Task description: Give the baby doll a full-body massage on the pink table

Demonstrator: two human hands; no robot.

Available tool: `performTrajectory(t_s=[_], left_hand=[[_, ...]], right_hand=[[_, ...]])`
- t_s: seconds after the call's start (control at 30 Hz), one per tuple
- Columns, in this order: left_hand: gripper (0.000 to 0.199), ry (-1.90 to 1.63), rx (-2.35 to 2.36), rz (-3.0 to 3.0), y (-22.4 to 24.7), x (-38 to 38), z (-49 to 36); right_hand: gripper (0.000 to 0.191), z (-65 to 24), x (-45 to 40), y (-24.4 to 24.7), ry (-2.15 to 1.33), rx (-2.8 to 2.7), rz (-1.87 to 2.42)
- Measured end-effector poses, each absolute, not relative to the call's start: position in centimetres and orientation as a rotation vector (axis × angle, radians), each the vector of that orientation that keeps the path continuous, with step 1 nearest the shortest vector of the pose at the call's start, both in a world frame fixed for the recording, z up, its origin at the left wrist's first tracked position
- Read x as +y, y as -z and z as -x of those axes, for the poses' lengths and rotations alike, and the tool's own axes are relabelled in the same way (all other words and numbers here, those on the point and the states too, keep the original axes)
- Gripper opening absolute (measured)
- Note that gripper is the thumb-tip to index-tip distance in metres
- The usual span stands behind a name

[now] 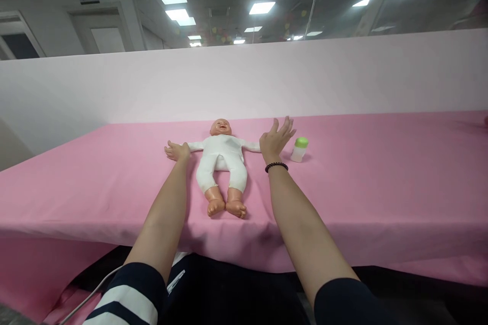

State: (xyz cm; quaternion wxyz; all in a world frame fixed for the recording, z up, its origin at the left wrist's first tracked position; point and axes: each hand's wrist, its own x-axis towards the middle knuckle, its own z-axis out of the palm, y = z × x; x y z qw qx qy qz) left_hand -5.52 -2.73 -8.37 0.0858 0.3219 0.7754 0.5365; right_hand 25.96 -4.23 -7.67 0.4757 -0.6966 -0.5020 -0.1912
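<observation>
While my right fingers [286, 128] spread wide, the doll [224, 148] lies mid-frame.
Right of centre: a green-lidded bottle [300, 149], contents unclear; whether my left fingers [170, 152] grip, I can't tell.

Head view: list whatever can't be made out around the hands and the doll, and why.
All in the head view:
Doll: its hands are hidden by the person's left hand and right hand.
Green-lidded bottle: too small to tell what, if anything, is inside.
Cable: one end cut off by the bottom edge, the other lost behind the left sleeve.
</observation>
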Motion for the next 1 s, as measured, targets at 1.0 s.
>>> performTrajectory(t_s=[1.0], left_hand=[[0.064, -1.084, 0.524, -0.777, 4.6, -5.0, -4.1]], right_hand=[[0.048, -20.9, -2.6, 9.0, 0.017, -1.428, 1.254]])
